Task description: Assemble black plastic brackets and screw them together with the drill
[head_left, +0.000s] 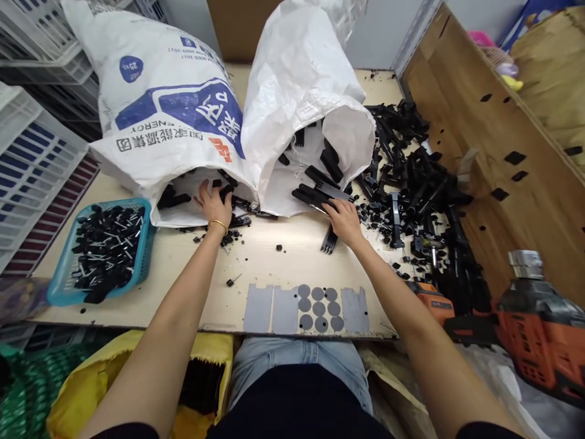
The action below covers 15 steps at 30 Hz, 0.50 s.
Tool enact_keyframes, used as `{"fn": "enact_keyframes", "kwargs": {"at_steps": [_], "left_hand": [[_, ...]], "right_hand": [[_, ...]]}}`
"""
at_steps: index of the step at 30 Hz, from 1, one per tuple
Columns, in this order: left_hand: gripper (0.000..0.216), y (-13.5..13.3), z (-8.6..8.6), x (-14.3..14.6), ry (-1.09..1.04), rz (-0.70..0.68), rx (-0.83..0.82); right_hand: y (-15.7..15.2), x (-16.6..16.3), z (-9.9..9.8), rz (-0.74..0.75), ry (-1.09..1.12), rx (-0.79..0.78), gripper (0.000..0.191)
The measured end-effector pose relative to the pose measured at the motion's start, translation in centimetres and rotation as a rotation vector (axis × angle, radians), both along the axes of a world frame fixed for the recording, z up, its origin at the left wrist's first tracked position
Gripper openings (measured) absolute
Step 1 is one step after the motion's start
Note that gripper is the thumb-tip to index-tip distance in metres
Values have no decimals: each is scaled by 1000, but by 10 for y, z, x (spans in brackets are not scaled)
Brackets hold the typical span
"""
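My left hand [216, 206] reaches into the mouth of the left white sack [169, 143], fingers apart over black plastic parts [176, 198]; its fingertips touch small black pieces. At the lip of the right white sack [315, 79], my right hand [346, 221] is closed on a long black plastic part [311, 198], thumb and fingers on its near end. More long black parts [329, 160] lie inside that sack. Below my right hand, a black toothed piece [329, 239] rests on the table.
A blue basket [148, 235] of black knobs with metal pins stands at left. Black parts [411, 164] are heaped at right beside a wooden board [493, 122]. Orange power tools [539, 341] lie at front right. Grey pads [286, 308] line the table's front edge.
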<state>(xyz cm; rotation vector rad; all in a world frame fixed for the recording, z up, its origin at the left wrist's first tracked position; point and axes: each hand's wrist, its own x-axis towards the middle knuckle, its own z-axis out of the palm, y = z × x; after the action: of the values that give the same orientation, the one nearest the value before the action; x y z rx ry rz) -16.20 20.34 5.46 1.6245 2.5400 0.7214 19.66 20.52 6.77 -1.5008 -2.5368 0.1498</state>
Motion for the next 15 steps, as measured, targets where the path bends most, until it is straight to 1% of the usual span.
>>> {"fn": "enact_keyframes", "kwargs": {"at_steps": [2,3,4,5,7,8,9,10,12,14,15], "left_hand": [[37,-20,10,5,-35,-24,65],[38,-35,14,10,-91,-63,90],[38,-51,16,17,-174,-114,100],[38,-69,16,26,-280,-197,78],[34,-104,7,52,-509,-426,-58],[31,-118,-1,66,-603,-547,-149],[28,-128,-9,80,-648,-619,-177],[25,-136,-18,92,-631,-632,-144],[20,-144,-34,110,-525,-549,-33],[18,-149,-43,117,-403,-473,66],[18,-152,-45,117,-361,-481,85]], "right_hand": [[-35,2,3,-80,160,48,41],[-55,4,4,-116,256,61,40],[-73,7,4,-139,345,54,39],[-90,11,2,-138,410,12,38],[-112,15,-6,-96,466,-140,34],[-116,15,-12,-73,478,-213,33],[-116,14,-18,-63,491,-264,31],[-112,11,-24,-66,508,-284,30],[-103,4,-31,-103,536,-245,30],[-102,-1,-31,-119,498,-168,34],[-107,-2,-29,-109,445,-141,38]]}}
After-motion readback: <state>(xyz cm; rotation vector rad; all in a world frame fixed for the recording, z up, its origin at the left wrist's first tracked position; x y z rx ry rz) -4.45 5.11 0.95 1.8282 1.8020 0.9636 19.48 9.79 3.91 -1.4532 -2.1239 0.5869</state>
